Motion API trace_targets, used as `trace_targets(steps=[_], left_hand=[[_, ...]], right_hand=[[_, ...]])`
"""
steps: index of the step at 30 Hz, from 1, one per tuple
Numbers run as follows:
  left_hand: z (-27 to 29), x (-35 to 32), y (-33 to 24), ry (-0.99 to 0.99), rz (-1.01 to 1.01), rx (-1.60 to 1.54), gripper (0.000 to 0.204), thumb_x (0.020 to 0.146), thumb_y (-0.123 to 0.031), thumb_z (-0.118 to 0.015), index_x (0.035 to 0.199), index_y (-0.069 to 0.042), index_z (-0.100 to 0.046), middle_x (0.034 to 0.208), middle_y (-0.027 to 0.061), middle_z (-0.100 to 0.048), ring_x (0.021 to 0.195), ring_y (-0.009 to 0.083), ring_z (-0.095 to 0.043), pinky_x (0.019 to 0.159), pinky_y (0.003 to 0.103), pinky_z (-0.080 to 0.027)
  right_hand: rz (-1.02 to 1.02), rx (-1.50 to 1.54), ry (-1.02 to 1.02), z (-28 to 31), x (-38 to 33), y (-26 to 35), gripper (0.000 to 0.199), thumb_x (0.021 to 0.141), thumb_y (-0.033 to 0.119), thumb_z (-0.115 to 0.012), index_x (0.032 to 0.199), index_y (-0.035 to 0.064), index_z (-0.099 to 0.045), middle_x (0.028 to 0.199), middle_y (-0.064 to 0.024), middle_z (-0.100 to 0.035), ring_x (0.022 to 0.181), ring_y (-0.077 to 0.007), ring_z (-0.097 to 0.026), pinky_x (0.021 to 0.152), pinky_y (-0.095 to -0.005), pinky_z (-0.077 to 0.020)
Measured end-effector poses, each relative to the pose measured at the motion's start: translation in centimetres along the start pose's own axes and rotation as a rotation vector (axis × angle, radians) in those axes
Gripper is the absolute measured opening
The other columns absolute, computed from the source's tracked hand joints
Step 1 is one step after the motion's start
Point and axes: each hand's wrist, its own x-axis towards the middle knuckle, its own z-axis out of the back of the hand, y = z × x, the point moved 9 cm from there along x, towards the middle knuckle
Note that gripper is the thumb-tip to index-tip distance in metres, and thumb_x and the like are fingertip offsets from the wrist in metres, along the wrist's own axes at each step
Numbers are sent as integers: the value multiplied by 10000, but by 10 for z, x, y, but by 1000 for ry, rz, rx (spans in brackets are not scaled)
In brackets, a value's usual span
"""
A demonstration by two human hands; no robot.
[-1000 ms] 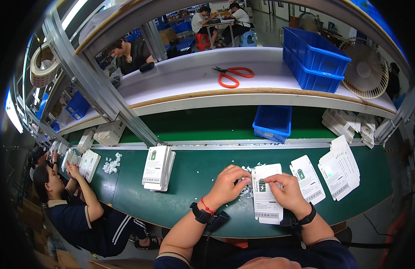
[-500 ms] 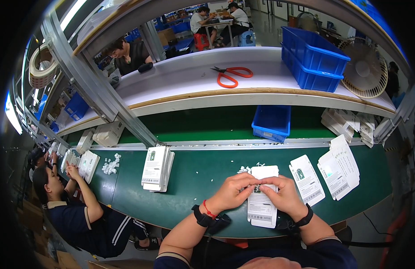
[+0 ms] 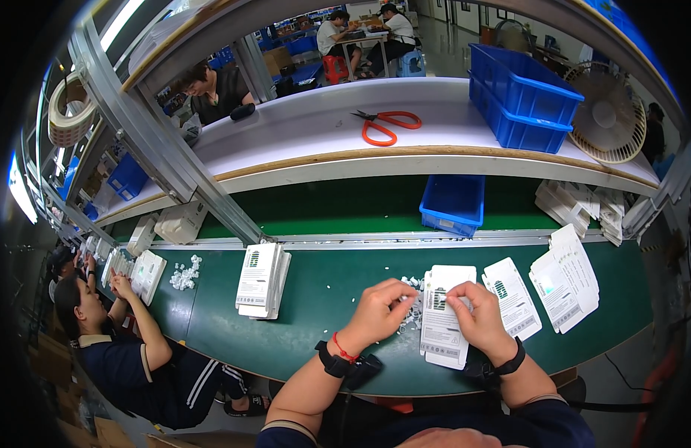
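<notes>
A flat white package [image 3: 444,337] with a green printed pattern lies on the table in front of me, possibly on top of others. Over its upper right part is my right hand [image 3: 480,322], thumb and fingers pinched together; whatever is between them is too small to make out. My left hand [image 3: 383,310] is apart from it on the left, its fingertips closed near a heap of small white pieces [image 3: 411,319]. What the left fingertips hold, if anything, cannot be seen. The package and left hand partly cover the heap.
Right of me lie another white package [image 3: 518,317] and a fanned stack [image 3: 565,287]. A package stack [image 3: 259,280] stands to the left. Beyond are a blue bin [image 3: 453,205] and a shelf with red-handled scissors [image 3: 386,123]. A co-worker [image 3: 129,351] sits at left.
My hands, together over the package before, have parted: the left went left, the right slightly right and down. The package has shifted right, and more of the small white pieces shows.
</notes>
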Motion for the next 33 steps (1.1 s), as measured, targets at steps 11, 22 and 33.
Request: trace_targets(steps=[11,22,33], left_hand=[[5,0,-36,-110,-346,196,256,700,-136,-748,919,-39,-660,966,112,-626,878,282,-567,804,353,-444],[-15,-6,-38,-38,-398,203,255,710,-157,-756,926,-51,-675,859,75,-617,766,230,-562,686,323,-442],[-15,-6,-36,-31,-409,197,145,719,-118,-742,829,-44,-682,775,62,-628,677,208,-572,604,309,-439]], right_hand=[[-41,6,66,-12,-3,3,52,832,26,-586,872,1,-607,800,-139,-609,727,-272,-604,643,-321,-461],[45,27,93,-21,-6,12,46,815,47,-611,848,18,-596,778,-137,-625,703,-305,-611,627,-362,-474],[51,36,107,-22,-5,14,56,831,65,-606,854,13,-604,752,-150,-611,676,-313,-610,599,-365,-471]])
